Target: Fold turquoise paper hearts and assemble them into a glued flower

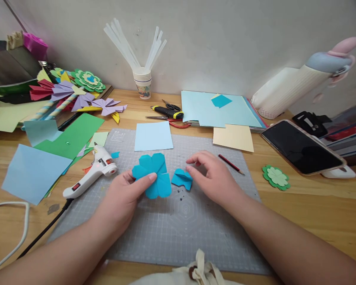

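My left hand pinches a blue paper flower made of folded petals, thumb on top, just above the grey cutting mat. My right hand rests on the mat with fingers curled, fingertips touching a single blue folded petal that lies just right of the flower. A white glue gun lies on the mat's left edge, nozzle towards the flower.
A light blue square sheet, scissors and cutter, a red pencil, a paper stack, a phone on a stand, a green paper flower, a cup of glue sticks, coloured sheets and paper crafts at left.
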`<state>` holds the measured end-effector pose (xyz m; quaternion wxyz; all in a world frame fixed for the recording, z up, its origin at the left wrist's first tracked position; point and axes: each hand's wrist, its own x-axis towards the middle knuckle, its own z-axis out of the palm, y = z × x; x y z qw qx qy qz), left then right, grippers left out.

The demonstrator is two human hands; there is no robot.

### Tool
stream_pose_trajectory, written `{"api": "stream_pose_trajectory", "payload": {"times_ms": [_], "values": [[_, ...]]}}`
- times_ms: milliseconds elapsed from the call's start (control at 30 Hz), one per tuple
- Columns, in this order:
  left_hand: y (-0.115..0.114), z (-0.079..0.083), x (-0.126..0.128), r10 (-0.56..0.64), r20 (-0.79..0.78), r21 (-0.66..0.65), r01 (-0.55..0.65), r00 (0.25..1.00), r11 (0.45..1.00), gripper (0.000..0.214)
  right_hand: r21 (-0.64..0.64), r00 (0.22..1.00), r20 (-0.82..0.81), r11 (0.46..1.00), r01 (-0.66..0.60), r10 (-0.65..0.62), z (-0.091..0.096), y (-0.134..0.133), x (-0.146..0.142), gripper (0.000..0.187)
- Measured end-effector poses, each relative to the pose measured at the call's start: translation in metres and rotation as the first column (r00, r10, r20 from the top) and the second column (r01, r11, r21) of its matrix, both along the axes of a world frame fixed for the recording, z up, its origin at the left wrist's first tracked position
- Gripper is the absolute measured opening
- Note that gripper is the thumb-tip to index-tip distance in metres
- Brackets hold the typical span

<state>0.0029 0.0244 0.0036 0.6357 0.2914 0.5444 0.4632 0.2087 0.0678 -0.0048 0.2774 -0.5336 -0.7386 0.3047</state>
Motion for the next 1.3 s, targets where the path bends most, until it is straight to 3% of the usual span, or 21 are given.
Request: {"api": "stream_pose_trajectory", "payload": {"times_ms": [100, 333, 467, 567, 700, 800, 900, 1100, 1167, 1233, 1300], "values": [[0.002, 0.002, -0.001, 0.045, 0.012, 0.0, -0.045, 0.999, 0.999, 0.016, -0.012, 0.988, 0.143, 0.998, -0.061, 0.062, -0.004, 0.007, 0.002, 0.015], [0.001, 0.0, 0.0, 0.033, 0.011, 0.0, -0.033, 0.999, 0.999, 0.018, 0.006, 0.95, 0.267, 0.985, -0.173, 0.165, -0.005, -0.001, -0.003, 0.018], [0.002, 0.0, 0.001, 0.048, 0.001, -0.004, -0.048, 0.999, 0.999, 0.018, -0.048, 0.969, 0.15, 0.98, -0.193, 0.198, -0.004, -0.004, -0.007, 0.008], [0.001, 0.002, 0.002, 0.04, 0.023, -0.013, -0.04, 0.999, 0.999, 0.018, -0.235, 0.989, -0.115, 0.965, -0.116, 0.091, 0.0, -0.008, -0.01, 0.008], [-0.002, 0.002, 0.004, -0.091, 0.094, -0.017, 0.093, 0.991, 0.995, 0.015, -0.464, 0.854, -0.488, 0.882, -0.078, -0.181, 0.005, -0.015, -0.015, 0.021], [-0.006, -0.001, 0.006, -0.224, 0.082, 0.001, 0.225, 0.971, 0.974, 0.016, -0.509, 0.748, -0.6, 0.857, -0.081, -0.285, 0.007, -0.023, -0.02, 0.026], [-0.008, -0.006, 0.007, -0.283, 0.033, 0.033, 0.282, 0.958, 0.959, 0.018, -0.565, 0.684, -0.648, 0.813, -0.138, -0.334, 0.008, -0.031, -0.025, 0.027], [-0.006, -0.007, 0.005, -0.304, 0.116, 0.0, 0.306, 0.946, 0.952, 0.022, -0.687, 0.616, -0.702, 0.57, -0.451, -0.358, 0.007, -0.033, -0.024, 0.03], [-0.005, -0.006, 0.005, -0.345, 0.206, -0.015, 0.356, 0.916, 0.935, 0.022, -0.681, 0.617, -0.714, 0.528, -0.507, -0.329, 0.007, -0.03, -0.023, 0.031], [-0.004, -0.003, 0.006, -0.345, 0.259, -0.024, 0.363, 0.902, 0.931, 0.022, -0.679, 0.639, -0.698, 0.583, -0.447, -0.323, 0.007, -0.027, -0.022, 0.029], [-0.002, -0.002, 0.007, -0.281, 0.246, -0.035, 0.298, 0.928, 0.954, 0.019, -0.651, 0.618, -0.684, 0.707, -0.277, -0.387, 0.007, -0.026, -0.02, 0.026]]}}
